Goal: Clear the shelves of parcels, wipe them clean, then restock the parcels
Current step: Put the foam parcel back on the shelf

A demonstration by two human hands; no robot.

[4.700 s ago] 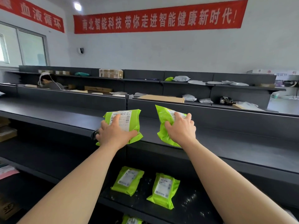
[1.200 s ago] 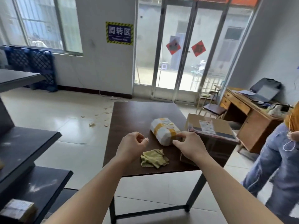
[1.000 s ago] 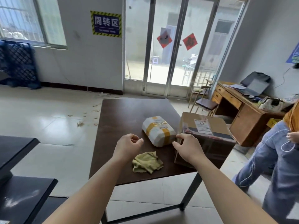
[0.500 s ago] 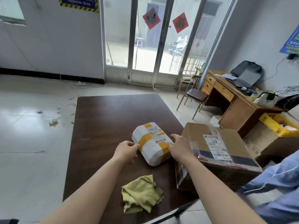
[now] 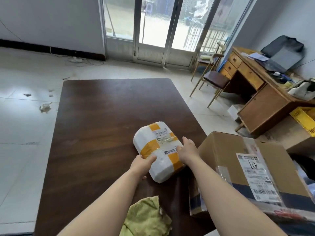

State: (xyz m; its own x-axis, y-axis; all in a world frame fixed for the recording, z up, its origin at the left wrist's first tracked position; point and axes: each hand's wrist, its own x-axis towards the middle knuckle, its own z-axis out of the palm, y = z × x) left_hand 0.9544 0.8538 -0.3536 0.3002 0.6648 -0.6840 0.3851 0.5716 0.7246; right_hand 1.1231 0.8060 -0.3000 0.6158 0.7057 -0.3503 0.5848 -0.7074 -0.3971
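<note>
A person reaches both bare arms out over a dark wooden table (image 5: pixel 102 120). Between the two hands a white parcel (image 5: pixel 158 147) banded with yellow tape lies flat on the table, a printed label on its top. The left hand (image 5: pixel 142 165) grips the parcel's near left corner, thumb on top and fingers curled at the side. The right hand (image 5: pixel 187 150) clasps the parcel's right edge, thumb pressed on the top face. Just right of the right hand stands a large cardboard box (image 5: pixel 238 150) bearing a shipping label. Nearer than the left hand, beside the left forearm, lies a crumpled yellow-green cloth (image 5: pixel 144 218).
</note>
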